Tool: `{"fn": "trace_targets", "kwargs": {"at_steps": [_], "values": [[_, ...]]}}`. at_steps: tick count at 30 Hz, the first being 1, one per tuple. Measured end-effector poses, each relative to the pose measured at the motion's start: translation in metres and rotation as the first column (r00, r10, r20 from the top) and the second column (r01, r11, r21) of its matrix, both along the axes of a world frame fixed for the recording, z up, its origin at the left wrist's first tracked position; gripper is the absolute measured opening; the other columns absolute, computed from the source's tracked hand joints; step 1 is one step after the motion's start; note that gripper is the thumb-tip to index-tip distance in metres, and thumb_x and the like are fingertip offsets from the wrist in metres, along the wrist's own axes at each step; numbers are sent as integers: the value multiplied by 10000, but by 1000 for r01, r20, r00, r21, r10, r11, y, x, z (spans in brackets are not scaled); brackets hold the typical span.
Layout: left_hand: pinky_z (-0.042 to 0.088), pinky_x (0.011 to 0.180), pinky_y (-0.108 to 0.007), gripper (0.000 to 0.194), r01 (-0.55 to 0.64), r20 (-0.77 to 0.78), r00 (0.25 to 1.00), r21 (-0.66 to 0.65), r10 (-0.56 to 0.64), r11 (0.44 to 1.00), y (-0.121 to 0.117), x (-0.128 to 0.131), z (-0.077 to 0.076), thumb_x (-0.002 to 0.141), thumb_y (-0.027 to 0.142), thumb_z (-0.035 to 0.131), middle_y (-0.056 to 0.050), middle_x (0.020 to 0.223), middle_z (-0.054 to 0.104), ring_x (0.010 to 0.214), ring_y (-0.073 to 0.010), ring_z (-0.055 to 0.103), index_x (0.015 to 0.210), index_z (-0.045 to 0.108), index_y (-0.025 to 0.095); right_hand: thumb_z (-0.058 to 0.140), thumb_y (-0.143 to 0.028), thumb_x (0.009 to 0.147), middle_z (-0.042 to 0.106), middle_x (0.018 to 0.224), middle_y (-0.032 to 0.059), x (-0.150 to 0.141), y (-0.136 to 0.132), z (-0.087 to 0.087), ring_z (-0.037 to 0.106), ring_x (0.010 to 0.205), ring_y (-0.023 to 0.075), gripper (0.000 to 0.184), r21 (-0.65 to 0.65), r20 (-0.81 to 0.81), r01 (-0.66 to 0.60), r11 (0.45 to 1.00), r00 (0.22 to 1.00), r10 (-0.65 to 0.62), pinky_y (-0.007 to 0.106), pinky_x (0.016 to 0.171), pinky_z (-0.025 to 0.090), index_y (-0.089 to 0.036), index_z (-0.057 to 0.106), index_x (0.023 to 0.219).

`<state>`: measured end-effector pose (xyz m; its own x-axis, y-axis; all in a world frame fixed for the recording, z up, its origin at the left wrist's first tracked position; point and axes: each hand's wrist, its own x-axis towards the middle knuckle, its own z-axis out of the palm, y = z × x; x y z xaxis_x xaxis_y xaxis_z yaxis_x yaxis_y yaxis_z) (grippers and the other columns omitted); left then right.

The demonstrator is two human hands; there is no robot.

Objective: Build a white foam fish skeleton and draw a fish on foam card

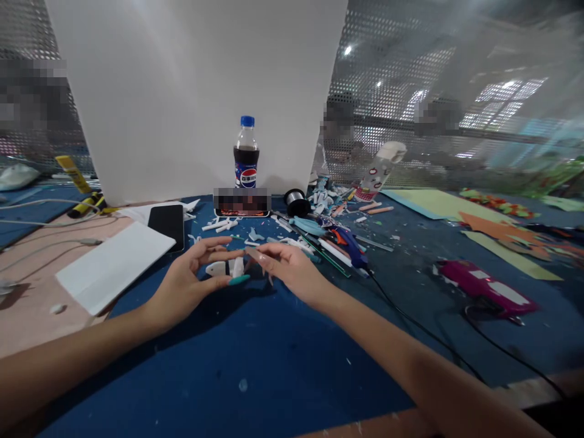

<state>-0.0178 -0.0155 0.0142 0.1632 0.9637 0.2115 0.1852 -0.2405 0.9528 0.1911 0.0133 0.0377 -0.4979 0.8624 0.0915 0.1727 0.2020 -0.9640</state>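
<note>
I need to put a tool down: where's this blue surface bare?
Roomiest: the lightly flecked blue surface on the near side of the left hand and right hand. Smaller: between the blue corded tool and magenta device. Crowded: beyond the hands, around the spool and that tool.

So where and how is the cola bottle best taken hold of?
Probably around the upper body of the cola bottle, below its blue cap, coming from the right: it stands upright, with a phone-like device before its base and the white board behind.
</note>
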Motion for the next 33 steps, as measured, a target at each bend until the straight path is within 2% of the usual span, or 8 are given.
{"fn": "trace_targets", "kwargs": {"at_steps": [4, 10, 15, 19, 22, 25, 29, 33], "values": [[333, 1095, -466, 597, 36, -56, 998, 6, -36, 999, 0, 2, 0, 735, 288, 727, -73, 1172, 665, 1221, -255, 524, 1276, 476, 264, 639, -490, 771, 494, 582, -28, -8, 0, -9, 360, 495, 73, 350, -120, -122, -2, 993, 992, -13, 229, 480, 281, -149, 602, 703], [329, 1091, -494, 628, 81, -77, 994, -2, -81, 997, 3, 4, 1, 750, 260, 688, -82, 1115, 692, 1215, -267, 529, 1331, 449, 236, 730, -492, 669, 572, 647, -11, -12, 3, -13, 397, 518, 79, 366, -188, -152, 14, 982, 987, -43, 231, 485, 289, -149, 665, 777], [381, 1067, -468, 633, 124, -142, 982, 10, -122, 992, 2, 2, -2, 750, 257, 680, -48, 1313, 574, 1229, -267, 515, 1336, 442, 274, 750, -502, 639, 603, 647, 8, -12, 4, -15, 501, 594, 116, 356, -135, -159, -2, 991, 987, -20, 261, 587, 380, -160, 662, 680], [430, 1030, -460, 649, 176, -131, 976, -13, -176, 984, 3, 2, -3, 783, 280, 653, -39, 1263, 614, 1194, -248, 550, 1372, 380, 289, 747, -518, 638, 568, 596, -6, -13, 4, -18, 526, 592, 130, 362, -146, -173, -12, 989, 985, -13, 288, 626, 408, -175, 634, 663], [377, 1067, -489, 661, 195, -181, 965, 24, -188, 980, 3, 2, -4, 811, 294, 629, -24, 1259, 615, 1219, -240, 528, 1395, 322, 327, 739, -519, 650, 557, 591, -9, -12, 5, -19, 494, 558, 116, 368, -108, -147, 15, 994, 989, -31, 274, 581, 396, -176, 608, 644], [327, 1087, -524, 728, 163, -273, 954, 119, -125, 979, 2, 1, -4, 819, 326, 622, -32, 1328, 551, 1282, -252, 450, 1429, 223, 349, 714, -485, 699, 535, 555, -17, -7, 9, -16, 457, 506, 100, 367, -12, -61, 80, 997, 995, -81, 258, 529, 376, -178, 548, 585], [416, 989, -520, 733, 80, -384, 922, 289, 39, 954, -3, 2, -4, 838, 353, 587, -85, 1291, 529, 1195, -271, 487, 1439, 172, 297, 659, -347, 778, 500, 508, -27, 3, 17, -10, 443, 473, 95, 324, 183, 100, 208, 961, 968, -228, 250, 512, 355, -181, 497, 551], [455, 880, -480, 541, 117, -511, 830, 550, 222, 827, -13, 6, -2, 858, 276, 529, -113, 1153, 549, 1056, -265, 489, 1341, 299, 198, 634, -267, 790, 498, 498, -22, 14, 23, -7, 442, 468, 103, 301, 308, 214, 290, 906, 907, -363, 255, 514, 341, -180, 484, 544]]}}
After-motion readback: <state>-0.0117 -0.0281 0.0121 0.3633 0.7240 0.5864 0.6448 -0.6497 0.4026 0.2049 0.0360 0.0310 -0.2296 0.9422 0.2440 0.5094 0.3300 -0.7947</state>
